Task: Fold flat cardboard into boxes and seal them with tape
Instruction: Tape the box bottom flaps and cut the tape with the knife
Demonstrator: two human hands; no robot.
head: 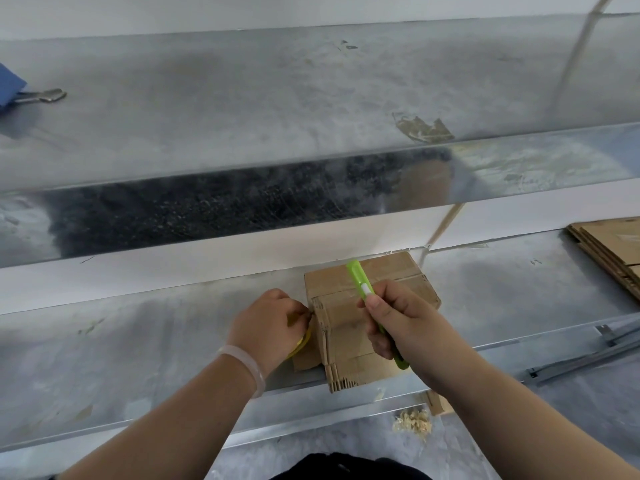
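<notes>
— How far along is this one?

— The small brown cardboard box [332, 284] is folded up and stands on the grey metal desk [156, 334], near the front edge. The left hand [266, 327] pinches a yellow tape roll [304, 342] against the box's left side. The right hand [405, 327] is curled round a lime-green plastic utility knife [360, 278] over the top.

— What's left?

— Probably cutting the tape. A stack of flat brown cardboard sheets [613, 251] waits at the right.

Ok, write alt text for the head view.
A person's right hand holds a green cutter at a cardboard box on a metal bench; the left hand grips a tape roll beside it. Flat cardboard lies far right.
</notes>
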